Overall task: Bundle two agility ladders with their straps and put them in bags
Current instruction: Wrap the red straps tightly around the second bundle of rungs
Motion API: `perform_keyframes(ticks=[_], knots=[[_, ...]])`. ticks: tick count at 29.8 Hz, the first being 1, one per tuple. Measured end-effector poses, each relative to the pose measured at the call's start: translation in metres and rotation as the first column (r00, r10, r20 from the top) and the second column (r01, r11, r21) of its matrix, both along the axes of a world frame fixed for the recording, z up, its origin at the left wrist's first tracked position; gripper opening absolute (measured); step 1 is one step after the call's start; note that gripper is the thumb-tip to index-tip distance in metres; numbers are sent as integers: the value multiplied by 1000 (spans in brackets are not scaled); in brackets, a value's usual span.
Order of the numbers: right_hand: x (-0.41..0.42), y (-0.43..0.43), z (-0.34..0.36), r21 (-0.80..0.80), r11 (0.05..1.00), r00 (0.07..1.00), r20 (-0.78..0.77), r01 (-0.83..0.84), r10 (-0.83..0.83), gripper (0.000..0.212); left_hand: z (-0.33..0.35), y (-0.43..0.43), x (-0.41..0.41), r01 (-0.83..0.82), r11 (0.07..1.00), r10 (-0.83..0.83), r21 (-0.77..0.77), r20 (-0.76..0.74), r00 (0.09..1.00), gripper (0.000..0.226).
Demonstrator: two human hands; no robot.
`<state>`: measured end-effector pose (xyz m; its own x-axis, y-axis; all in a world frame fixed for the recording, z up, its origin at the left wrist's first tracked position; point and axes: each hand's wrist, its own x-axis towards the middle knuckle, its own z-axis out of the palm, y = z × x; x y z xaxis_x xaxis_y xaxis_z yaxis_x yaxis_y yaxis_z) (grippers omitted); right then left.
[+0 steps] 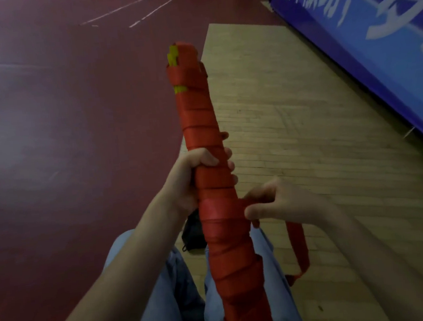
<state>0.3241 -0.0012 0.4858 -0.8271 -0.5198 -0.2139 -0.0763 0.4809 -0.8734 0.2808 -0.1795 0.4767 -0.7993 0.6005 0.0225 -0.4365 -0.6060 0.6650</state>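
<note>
While the loose strap tail (pixel 298 245) hangs free, right hand (pixel 278 205) pinches it just beside the ladder bundle (pixel 202 125) over the lap; left hand (pixel 194 177) clamps its middle. Wrap looks nearly done, tail unsecured. Black bag (pixel 192 231) lies on the floor (pixel 292 127) beyond; bagging not started, second ladder unseen.

sports hall, wooden court floor (pixel 292 132); banner (pixel 363 32)

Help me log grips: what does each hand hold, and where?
Left hand grips the ladder bundle at mid-length; right hand pinches the loose strap beside it.
</note>
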Motion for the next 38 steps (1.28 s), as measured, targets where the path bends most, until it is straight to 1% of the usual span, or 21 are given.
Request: perform_keyframes(ticks=[2,4,5,6,8,9,11,13,16,18,20,22,23,25,29,31,32,34,36,37,38], knots=[[-4,-3,-10,10,999,997,66,-39,38,59,-7,6,1,92,985,-95,147,17,995,68],[-3,-5,-23,-104,994,985,168,-23,40,73,-9,12,3,97,980,-106,174,42,993,64],[-1,-5,-26,-159,987,978,206,35,-2,68,-8,14,3,68,994,-73,88,55,996,57],[-1,-3,-29,-188,978,974,219,94,-52,55,-5,16,3,11,997,-7,-74,53,999,45],[1,-3,-28,-171,975,974,198,141,-106,25,-4,19,1,-178,885,197,-429,0,980,32],[3,-4,-26,-151,978,978,174,143,-116,16,-7,21,-1,-266,812,292,-519,-33,956,38],[1,-5,-23,-102,989,990,102,110,-99,12,-10,26,-4,-368,741,403,-562,-66,913,46],[0,-7,-13,-19,996,996,2,90,-90,21,-4,30,-5,-379,735,406,-562,-82,910,32],[-10,1,15,130,986,959,-274,108,-69,28,16,27,-11,-234,862,228,-450,-68,971,19],[-18,5,37,133,981,900,-430,140,-70,28,27,25,-18,-75,964,61,-255,-63,996,38],[-25,6,48,105,982,874,-478,158,-89,36,33,26,-24,108,994,-111,-32,-122,986,69],[-30,2,45,92,983,916,-385,160,-113,30,33,29,-24,274,950,-248,152,-167,954,77],[-33,0,39,69,988,955,-276,135,-111,19,32,31,-24,324,922,-290,211,-180,940,77],[-31,-5,23,-21,994,993,-59,105,-106,16,23,32,-21,340,902,-298,265,-186,936,77],[-25,-16,-16,-263,944,979,103,197,-176,38,11,29,-19,63,995,-53,76,-130,990,72],[-23,-20,-22,-306,919,966,151,249,-211,44,16,25,-17,-109,989,93,-100,-155,983,67],[-22,-22,-21,-301,916,962,157,263,-225,44,21,23,-17,-215,947,163,-239,-220,962,64],[-19,-29,-13,-260,917,951,145,302,-272,34,29,19,-17,-459,749,295,-478,-380,877,63],[-17,-34,-5,-232,919,947,120,318,-297,23,32,18,-18,-640,559,376,-527,-526,763,63],[-17,-36,-2,-216,933,958,68,287,-279,20,32,17,-18,-678,518,398,-521,-555,730,61],[-16,-37,4,-182,956,971,-24,232,-240,19,33,13,-17,-683,514,422,-519,-540,728,57]])
